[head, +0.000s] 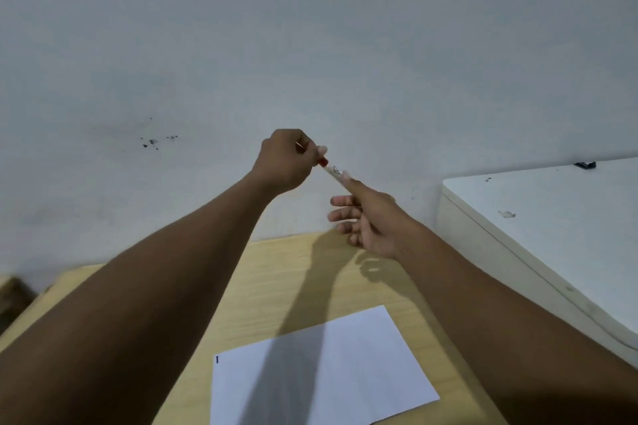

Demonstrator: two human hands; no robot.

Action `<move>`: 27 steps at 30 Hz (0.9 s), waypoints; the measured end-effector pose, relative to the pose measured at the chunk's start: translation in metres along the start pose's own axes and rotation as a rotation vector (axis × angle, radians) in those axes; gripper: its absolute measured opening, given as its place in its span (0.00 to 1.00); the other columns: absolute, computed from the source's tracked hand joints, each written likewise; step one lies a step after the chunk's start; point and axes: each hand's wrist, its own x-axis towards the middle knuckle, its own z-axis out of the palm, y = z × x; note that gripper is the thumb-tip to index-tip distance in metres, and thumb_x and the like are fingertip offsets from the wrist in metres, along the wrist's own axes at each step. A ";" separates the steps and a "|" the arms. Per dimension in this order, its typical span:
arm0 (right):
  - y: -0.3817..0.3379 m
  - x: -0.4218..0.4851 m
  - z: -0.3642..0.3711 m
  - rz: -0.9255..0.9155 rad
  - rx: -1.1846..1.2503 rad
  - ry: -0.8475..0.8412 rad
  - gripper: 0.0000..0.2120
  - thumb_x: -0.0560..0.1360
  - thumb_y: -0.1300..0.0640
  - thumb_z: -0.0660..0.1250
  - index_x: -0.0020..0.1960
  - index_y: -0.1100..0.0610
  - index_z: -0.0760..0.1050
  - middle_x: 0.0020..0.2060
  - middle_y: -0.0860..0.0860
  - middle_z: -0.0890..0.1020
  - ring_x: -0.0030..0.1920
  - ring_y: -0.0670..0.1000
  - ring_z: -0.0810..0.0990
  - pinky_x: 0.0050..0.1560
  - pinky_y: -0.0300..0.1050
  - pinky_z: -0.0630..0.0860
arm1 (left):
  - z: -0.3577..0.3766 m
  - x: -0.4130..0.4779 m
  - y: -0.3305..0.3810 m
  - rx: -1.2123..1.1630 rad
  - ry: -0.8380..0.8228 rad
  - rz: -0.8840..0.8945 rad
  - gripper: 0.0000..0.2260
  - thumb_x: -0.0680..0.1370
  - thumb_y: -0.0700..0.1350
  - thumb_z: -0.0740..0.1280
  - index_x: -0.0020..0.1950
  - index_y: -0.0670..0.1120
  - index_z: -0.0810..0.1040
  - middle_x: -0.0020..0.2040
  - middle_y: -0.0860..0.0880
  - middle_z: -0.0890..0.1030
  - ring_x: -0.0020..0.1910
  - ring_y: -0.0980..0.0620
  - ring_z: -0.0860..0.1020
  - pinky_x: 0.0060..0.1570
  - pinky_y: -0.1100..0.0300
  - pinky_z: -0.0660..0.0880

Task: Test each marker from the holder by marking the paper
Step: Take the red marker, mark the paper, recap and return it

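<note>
Both my hands are raised in front of the wall, above the far edge of the wooden table (276,283). A white marker (334,170) with a red band near one end spans between them. My left hand (286,159) is closed around the red end, where the cap sits. My right hand (366,217) pinches the white barrel between thumb and forefinger, its other fingers spread loosely. A white sheet of paper (345,366) lies flat on the table below, with one short dark mark (217,359) near its left corner. The marker holder is out of view.
A white cabinet or appliance top (552,217) stands to the right, higher than the table, with a small dark object (586,164) at its far edge. The pale wall (310,45) rises right behind the table. Something brown (13,297) sits at the far left.
</note>
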 end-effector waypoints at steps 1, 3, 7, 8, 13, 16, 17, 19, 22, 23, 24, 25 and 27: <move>0.003 0.000 0.013 0.006 0.047 -0.020 0.33 0.71 0.31 0.69 0.56 0.60 0.78 0.41 0.56 0.83 0.28 0.51 0.77 0.24 0.40 0.66 | -0.012 -0.008 -0.005 -0.069 -0.012 -0.030 0.13 0.79 0.50 0.71 0.48 0.39 0.82 0.41 0.50 0.87 0.37 0.51 0.83 0.39 0.57 0.79; 0.010 0.001 0.038 0.018 0.184 -0.043 0.34 0.70 0.28 0.68 0.57 0.58 0.78 0.40 0.55 0.82 0.27 0.49 0.75 0.23 0.39 0.64 | -0.033 -0.028 -0.021 -0.176 -0.047 -0.096 0.15 0.79 0.50 0.72 0.51 0.37 0.82 0.45 0.45 0.88 0.35 0.53 0.82 0.37 0.60 0.76; 0.033 0.002 0.085 0.008 0.390 -0.013 0.20 0.76 0.39 0.69 0.50 0.57 0.78 0.34 0.53 0.78 0.23 0.46 0.69 0.21 0.37 0.59 | -0.061 -0.075 -0.063 -0.312 -0.018 -0.251 0.16 0.78 0.50 0.73 0.53 0.36 0.82 0.45 0.45 0.87 0.33 0.54 0.81 0.38 0.59 0.74; 0.039 0.002 0.095 0.005 0.401 -0.006 0.16 0.78 0.43 0.68 0.48 0.57 0.77 0.33 0.53 0.78 0.22 0.46 0.69 0.21 0.37 0.59 | -0.066 -0.086 -0.074 -0.340 -0.002 -0.285 0.15 0.78 0.50 0.73 0.53 0.37 0.83 0.44 0.46 0.87 0.33 0.54 0.81 0.38 0.59 0.74; 0.070 -0.001 0.131 0.021 0.379 -0.008 0.13 0.80 0.51 0.69 0.43 0.59 0.77 0.28 0.53 0.81 0.23 0.47 0.77 0.20 0.36 0.64 | -0.077 -0.135 -0.116 -0.478 0.036 -0.394 0.13 0.77 0.51 0.74 0.50 0.41 0.87 0.41 0.47 0.86 0.36 0.51 0.81 0.41 0.60 0.75; 0.088 -0.007 0.142 0.048 0.306 -0.036 0.11 0.76 0.52 0.73 0.41 0.59 0.78 0.29 0.52 0.81 0.24 0.48 0.78 0.21 0.37 0.65 | -0.078 -0.157 -0.135 -0.530 0.075 -0.420 0.09 0.77 0.47 0.74 0.47 0.42 0.86 0.40 0.46 0.85 0.38 0.50 0.81 0.42 0.59 0.76; 0.094 -0.008 0.144 0.059 0.278 -0.048 0.11 0.74 0.52 0.75 0.41 0.58 0.78 0.29 0.52 0.81 0.24 0.48 0.78 0.21 0.37 0.65 | -0.077 -0.162 -0.140 -0.543 0.080 -0.435 0.08 0.77 0.47 0.74 0.45 0.42 0.86 0.40 0.45 0.85 0.37 0.50 0.81 0.42 0.58 0.76; 0.104 -0.010 0.146 0.077 0.244 -0.087 0.11 0.73 0.53 0.76 0.40 0.58 0.78 0.30 0.53 0.80 0.24 0.47 0.78 0.21 0.37 0.65 | -0.076 -0.171 -0.150 -0.573 0.071 -0.460 0.08 0.78 0.46 0.73 0.43 0.41 0.84 0.38 0.46 0.84 0.35 0.50 0.80 0.42 0.58 0.77; 0.109 -0.011 0.143 0.026 0.183 -0.203 0.08 0.76 0.58 0.73 0.40 0.57 0.76 0.34 0.56 0.80 0.26 0.49 0.80 0.25 0.38 0.69 | -0.073 -0.180 -0.160 -0.626 0.041 -0.488 0.10 0.80 0.44 0.70 0.42 0.40 0.82 0.35 0.48 0.81 0.33 0.51 0.79 0.41 0.59 0.78; 0.107 -0.011 0.139 -0.011 0.150 -0.243 0.08 0.77 0.59 0.72 0.40 0.57 0.75 0.35 0.57 0.80 0.28 0.50 0.81 0.27 0.39 0.71 | -0.073 -0.182 -0.163 -0.675 0.058 -0.509 0.11 0.81 0.44 0.69 0.41 0.40 0.81 0.34 0.47 0.80 0.33 0.51 0.79 0.41 0.58 0.79; 0.103 -0.010 0.133 -0.049 0.122 -0.274 0.09 0.77 0.61 0.72 0.40 0.56 0.74 0.36 0.57 0.81 0.31 0.52 0.82 0.30 0.40 0.73 | -0.074 -0.185 -0.169 -0.731 0.096 -0.542 0.12 0.81 0.44 0.69 0.40 0.40 0.80 0.34 0.47 0.78 0.33 0.50 0.79 0.41 0.58 0.79; 0.100 -0.009 0.126 -0.081 0.106 -0.296 0.08 0.76 0.63 0.71 0.41 0.56 0.74 0.37 0.57 0.82 0.34 0.53 0.83 0.32 0.41 0.74 | -0.076 -0.189 -0.174 -0.773 0.138 -0.568 0.12 0.81 0.44 0.69 0.39 0.40 0.80 0.34 0.46 0.78 0.33 0.49 0.79 0.41 0.58 0.79; 0.092 -0.009 0.111 -0.114 0.070 -0.327 0.05 0.77 0.62 0.70 0.44 0.56 0.76 0.39 0.56 0.85 0.39 0.56 0.86 0.34 0.44 0.75 | -0.082 -0.198 -0.190 -0.680 0.174 -0.569 0.11 0.79 0.44 0.72 0.39 0.40 0.81 0.35 0.45 0.80 0.34 0.49 0.80 0.38 0.60 0.78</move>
